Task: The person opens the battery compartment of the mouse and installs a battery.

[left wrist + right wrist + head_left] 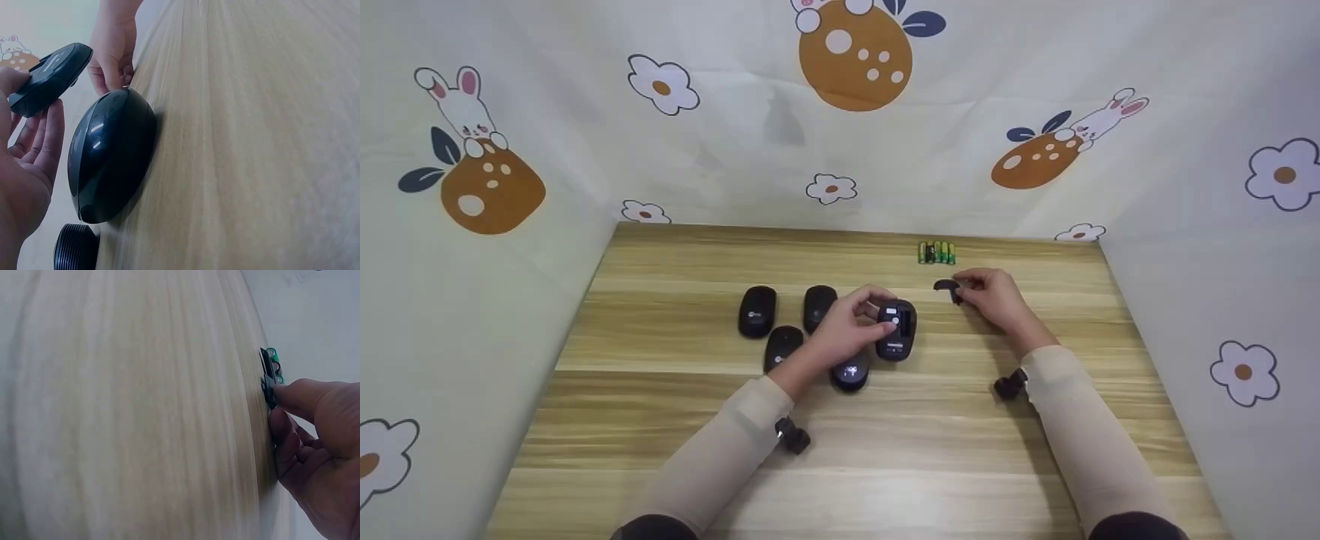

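Observation:
A black computer mouse (pixel 895 349) is in my left hand (pixel 846 328), underside turned up toward the head camera. Its battery slot lies uncovered, and my thumb presses on the underside. In the left wrist view the fingers support this mouse (pixel 56 70) from below, off the table. My right hand (pixel 996 298) pinches a small curved black battery cover (pixel 945 286) by one end, to the right of the mouse. The right wrist view shows thumb and fingertips on the cover (pixel 268 377), close to the tabletop. Several green and black batteries (pixel 937 253) lie in a row behind it.
On the wooden table (pixel 960 465) several more black mice stand left of the held one: one mouse (pixel 757 311) at far left, another mouse (pixel 818 306) behind the left hand, and a mouse (pixel 850 373) below it. Printed cloth walls (pixel 735 150) enclose the back and sides.

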Demonstrator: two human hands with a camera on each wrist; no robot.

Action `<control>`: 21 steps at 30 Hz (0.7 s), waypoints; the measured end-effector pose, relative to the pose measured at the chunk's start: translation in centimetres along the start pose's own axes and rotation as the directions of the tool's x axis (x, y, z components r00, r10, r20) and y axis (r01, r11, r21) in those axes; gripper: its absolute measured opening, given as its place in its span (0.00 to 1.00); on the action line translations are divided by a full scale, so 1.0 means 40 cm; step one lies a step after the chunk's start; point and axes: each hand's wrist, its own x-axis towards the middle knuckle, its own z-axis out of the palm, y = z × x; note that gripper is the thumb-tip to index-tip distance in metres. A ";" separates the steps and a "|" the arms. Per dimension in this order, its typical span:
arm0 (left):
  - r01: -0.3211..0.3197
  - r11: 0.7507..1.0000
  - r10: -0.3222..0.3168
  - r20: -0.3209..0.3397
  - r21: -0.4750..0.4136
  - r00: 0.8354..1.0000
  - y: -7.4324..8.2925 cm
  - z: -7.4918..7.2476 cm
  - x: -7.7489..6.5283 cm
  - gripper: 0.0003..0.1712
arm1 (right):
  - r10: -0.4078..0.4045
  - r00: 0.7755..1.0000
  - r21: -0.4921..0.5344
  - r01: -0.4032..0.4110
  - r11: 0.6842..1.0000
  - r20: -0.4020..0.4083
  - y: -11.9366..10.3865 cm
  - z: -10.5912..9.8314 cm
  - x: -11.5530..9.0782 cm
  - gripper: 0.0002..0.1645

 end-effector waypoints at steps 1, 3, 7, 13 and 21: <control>-0.001 1.000 0.001 0.001 -0.002 1.000 0.000 0.000 0.000 0.24 | 0.002 1.000 -0.004 -0.002 1.000 0.000 0.000 0.001 0.000 0.18; 0.000 1.000 0.000 0.002 -0.007 1.000 0.000 0.000 0.000 0.23 | 0.006 1.000 -0.010 -0.006 1.000 -0.004 0.000 0.003 -0.001 0.17; 0.007 1.000 -0.007 0.001 -0.011 1.000 -0.002 -0.001 -0.001 0.23 | 0.028 1.000 0.002 -0.028 1.000 -0.009 0.001 0.006 0.000 0.16; 0.010 1.000 -0.010 -0.003 -0.007 1.000 0.000 -0.003 -0.002 0.24 | 0.056 0.998 0.015 -0.056 0.998 -0.017 -0.003 0.009 -0.001 0.16; 0.005 1.000 -0.005 -0.003 -0.005 1.000 -0.002 -0.005 -0.002 0.25 | 0.066 0.996 0.095 -0.060 0.994 -0.060 0.006 0.004 0.005 0.16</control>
